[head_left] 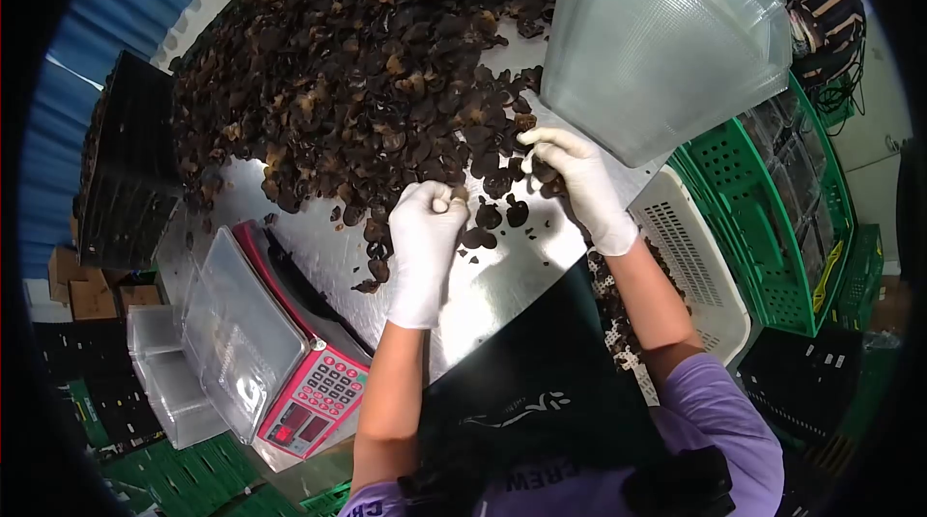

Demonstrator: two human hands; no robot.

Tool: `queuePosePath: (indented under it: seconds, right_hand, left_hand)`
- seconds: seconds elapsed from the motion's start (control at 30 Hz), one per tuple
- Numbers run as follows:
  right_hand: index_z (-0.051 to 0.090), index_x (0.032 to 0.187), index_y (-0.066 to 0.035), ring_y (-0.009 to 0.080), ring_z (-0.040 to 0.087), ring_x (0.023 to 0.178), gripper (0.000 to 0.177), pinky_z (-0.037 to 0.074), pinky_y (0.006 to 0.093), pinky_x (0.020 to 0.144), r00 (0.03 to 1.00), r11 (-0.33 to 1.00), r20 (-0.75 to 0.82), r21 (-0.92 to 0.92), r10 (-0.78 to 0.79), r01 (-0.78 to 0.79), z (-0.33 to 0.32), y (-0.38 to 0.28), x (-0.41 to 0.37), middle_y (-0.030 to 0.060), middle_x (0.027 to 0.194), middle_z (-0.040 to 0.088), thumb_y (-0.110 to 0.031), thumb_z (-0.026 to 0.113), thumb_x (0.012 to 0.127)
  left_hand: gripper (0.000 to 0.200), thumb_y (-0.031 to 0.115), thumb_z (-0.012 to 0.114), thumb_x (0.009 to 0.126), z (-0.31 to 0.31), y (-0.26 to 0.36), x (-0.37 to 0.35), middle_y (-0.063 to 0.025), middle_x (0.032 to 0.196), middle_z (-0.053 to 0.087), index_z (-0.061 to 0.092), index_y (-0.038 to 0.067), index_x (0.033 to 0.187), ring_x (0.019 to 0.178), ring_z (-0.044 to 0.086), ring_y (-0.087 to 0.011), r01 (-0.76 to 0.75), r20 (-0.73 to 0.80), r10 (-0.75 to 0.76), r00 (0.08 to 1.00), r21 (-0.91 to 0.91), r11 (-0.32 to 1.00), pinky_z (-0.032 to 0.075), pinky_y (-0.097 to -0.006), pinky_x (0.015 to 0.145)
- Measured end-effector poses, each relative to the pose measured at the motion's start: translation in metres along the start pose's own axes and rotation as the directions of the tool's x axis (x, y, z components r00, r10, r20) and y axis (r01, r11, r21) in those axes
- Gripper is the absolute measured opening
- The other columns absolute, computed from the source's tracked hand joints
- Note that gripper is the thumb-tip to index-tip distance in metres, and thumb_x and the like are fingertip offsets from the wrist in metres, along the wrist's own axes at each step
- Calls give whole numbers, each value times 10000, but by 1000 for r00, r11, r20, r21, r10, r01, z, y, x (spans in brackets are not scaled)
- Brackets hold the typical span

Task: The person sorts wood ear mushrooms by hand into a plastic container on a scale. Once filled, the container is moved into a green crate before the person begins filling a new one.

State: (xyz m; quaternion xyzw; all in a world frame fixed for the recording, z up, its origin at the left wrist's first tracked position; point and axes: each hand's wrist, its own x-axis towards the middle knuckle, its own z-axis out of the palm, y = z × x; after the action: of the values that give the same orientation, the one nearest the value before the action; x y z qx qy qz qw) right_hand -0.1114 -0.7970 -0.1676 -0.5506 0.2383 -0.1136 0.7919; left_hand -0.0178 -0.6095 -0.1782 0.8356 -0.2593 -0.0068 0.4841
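Note:
A large heap of dark brown wood ear mushrooms [357, 73] covers the metal table [512, 295]. My left hand [423, 227], in a white glove, is closed in a pinch at the heap's near edge; a small tan-brown piece shows at its fingertips. To its right, my gloved right hand [581, 179] has its fingers curled around a dark wood ear mushroom [547, 174]. Its thumb and forefinger reach a brownish piece [524, 122]. Several loose mushrooms [490, 217] and small scraps lie on the metal between the hands.
A red-and-white scale [328, 387] with clear plastic trays [241, 334] stands left. Stacked clear containers [666, 44] rise at the back right. A white basket [690, 256] and green crates [772, 218] stand right. Other people [826, 20] are at the far edges; a black crate [130, 160] is left.

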Motion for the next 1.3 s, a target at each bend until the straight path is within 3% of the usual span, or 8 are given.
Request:
queuePosePath:
  seconds: [0.07,0.27,0.4,0.47,0.57,0.8,1.1,1.3]
  right_hand:
    - [681,1042,-53,66,546,660,198,428,222,589,987,948,21,-277,-161,160,11,16,17,-5,739,619,-157,588,902]
    - [649,865,-101,278,649,791,227,506,358,666,940,7,220,-973,-261,230,38,29,34,84,834,640,-301,711,778]
    - [643,844,-76,182,594,624,93,454,305,567,833,622,37,-646,-552,442,21,24,20,66,754,623,-151,669,795]
    - [631,830,-63,82,528,563,54,393,220,513,993,985,-36,-138,-109,103,7,11,14,26,690,604,-114,648,833]
    - [607,906,-51,36,510,572,70,368,174,497,998,998,-16,-14,-54,53,-1,6,20,7,690,603,-76,621,842]
    - [612,1229,-187,254,632,812,472,501,365,727,838,230,326,-861,-437,454,32,8,44,105,904,616,-128,668,764]
    - [650,1115,-13,22,502,675,255,408,195,580,990,985,52,-108,-131,136,43,-7,23,-44,833,569,-72,627,868]
    - [595,1217,-26,40,522,608,342,427,206,537,930,996,367,-89,18,16,113,-11,-18,17,834,619,-98,621,884]
  left_hand:
    - [120,-24,631,815,-16,-3,-7,-4,652,525,550,21,740,511,470,-93,533,288,-455,842,-573,623,437,-261,471]
    - [74,-29,565,862,-25,-10,-9,-45,767,604,569,45,853,494,467,-71,495,344,-415,842,-798,343,448,-226,429]
    - [251,-22,560,852,-31,0,9,-35,818,620,662,43,1072,606,559,-63,505,372,-404,836,-810,298,456,-192,500]
    - [380,-17,567,845,-27,0,22,-47,870,638,628,33,1216,744,606,-82,530,358,-428,830,-745,405,504,-213,654]
    - [453,19,631,788,-11,-9,43,-46,991,674,627,60,1240,794,610,-126,128,19,-127,992,-81,988,482,-216,781]
    - [346,173,730,722,-5,-2,67,-115,922,665,695,108,1061,857,651,-311,-111,178,-5,984,633,767,521,-378,754]
    - [163,95,662,876,-73,43,11,35,807,616,678,3,1010,685,530,-37,483,179,-474,862,-573,662,420,-190,589]
    - [159,61,670,870,-183,52,-70,46,766,584,672,42,1027,552,438,-9,286,-490,-441,752,-361,888,317,-176,454]
